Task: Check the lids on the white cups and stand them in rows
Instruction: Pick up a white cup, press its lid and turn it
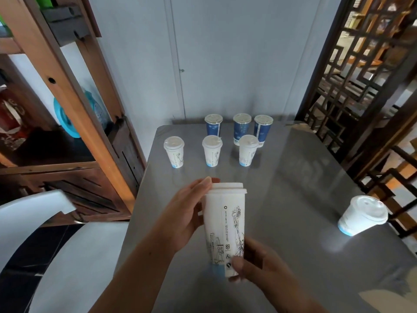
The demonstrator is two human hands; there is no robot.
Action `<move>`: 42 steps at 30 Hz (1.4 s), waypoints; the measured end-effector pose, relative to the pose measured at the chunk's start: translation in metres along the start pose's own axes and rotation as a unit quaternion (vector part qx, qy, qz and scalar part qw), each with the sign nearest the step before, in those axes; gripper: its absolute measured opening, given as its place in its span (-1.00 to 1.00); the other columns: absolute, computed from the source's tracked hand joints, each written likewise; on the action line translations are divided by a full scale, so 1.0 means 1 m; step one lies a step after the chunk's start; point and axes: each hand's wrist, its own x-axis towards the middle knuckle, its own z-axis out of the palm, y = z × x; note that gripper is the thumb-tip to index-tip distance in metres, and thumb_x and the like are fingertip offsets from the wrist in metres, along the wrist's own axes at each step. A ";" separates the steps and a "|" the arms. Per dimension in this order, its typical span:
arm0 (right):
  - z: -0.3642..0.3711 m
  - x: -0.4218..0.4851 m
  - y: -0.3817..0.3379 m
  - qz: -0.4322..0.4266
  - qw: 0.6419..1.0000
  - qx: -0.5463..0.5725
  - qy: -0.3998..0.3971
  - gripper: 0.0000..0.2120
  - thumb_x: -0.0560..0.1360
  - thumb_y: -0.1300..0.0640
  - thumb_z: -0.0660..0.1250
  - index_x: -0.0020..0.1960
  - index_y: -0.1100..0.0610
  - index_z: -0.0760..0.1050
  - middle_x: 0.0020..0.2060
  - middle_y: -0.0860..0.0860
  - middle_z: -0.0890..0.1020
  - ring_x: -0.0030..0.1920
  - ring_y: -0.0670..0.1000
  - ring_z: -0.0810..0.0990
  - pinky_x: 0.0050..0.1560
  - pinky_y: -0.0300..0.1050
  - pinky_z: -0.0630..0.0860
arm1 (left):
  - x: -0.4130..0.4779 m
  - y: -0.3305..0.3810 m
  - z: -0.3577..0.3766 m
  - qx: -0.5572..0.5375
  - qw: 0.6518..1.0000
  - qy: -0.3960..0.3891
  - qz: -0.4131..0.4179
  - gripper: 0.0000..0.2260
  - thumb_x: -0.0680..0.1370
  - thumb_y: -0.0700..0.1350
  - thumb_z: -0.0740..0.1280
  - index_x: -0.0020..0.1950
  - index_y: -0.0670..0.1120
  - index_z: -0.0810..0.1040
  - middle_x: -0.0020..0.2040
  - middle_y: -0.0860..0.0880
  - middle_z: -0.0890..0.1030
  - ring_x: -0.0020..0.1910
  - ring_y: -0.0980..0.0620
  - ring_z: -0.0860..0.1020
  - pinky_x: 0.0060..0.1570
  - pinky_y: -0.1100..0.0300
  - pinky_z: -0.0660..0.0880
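white cup (225,224) with its lid (228,187) on is held upright just above the near part of the grey bench (297,177), between both hands. the left hand (187,213) cups its upper left side, fingertips reaching the lid's rim. the right hand (259,265) pinches its base, thumb pressed on the printed front. farther back three lidded white cups in a row (212,151) stand before three blue cups (242,125). a lone lidded cup (361,215) stands near the bench's right edge.
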 end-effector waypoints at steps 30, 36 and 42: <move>-0.275 0.110 -0.014 0.084 0.954 -0.276 0.082 -0.59 0.36 -0.07 0.48 0.18 -0.09 0.50 0.03 -0.14 0.69 0.02 -0.15 0.66 0.13 0.00 0.61 | 0.197 -0.093 0.124 0.254 0.966 -0.044 -0.031 -0.45 0.45 -0.04 0.53 0.40 0.09 0.44 0.11 -0.12 0.64 0.02 -0.06 0.71 0.00 -0.01 0.67; -0.345 0.212 0.012 0.074 0.914 -0.385 0.105 -0.45 0.36 -0.06 0.51 0.27 -0.03 0.39 0.01 -0.20 0.61 -0.12 -0.36 0.56 -0.10 -0.49 0.47 | 0.322 -0.128 0.117 0.348 0.935 -0.046 0.057 -0.55 0.44 -0.11 0.53 0.18 0.24 0.44 -0.08 0.00 0.66 -0.09 0.05 0.65 0.07 -0.09 0.60; -0.406 0.282 0.051 0.065 0.902 -0.408 0.129 -0.43 0.39 0.01 0.52 0.31 0.05 0.38 0.04 -0.12 0.60 0.04 -0.09 0.62 0.04 -0.25 0.51 | 0.415 -0.175 0.115 0.379 0.918 -0.011 0.114 -0.34 0.43 0.06 0.50 0.43 0.23 0.24 -0.02 0.11 0.66 -0.13 0.16 0.67 -0.03 0.04 0.65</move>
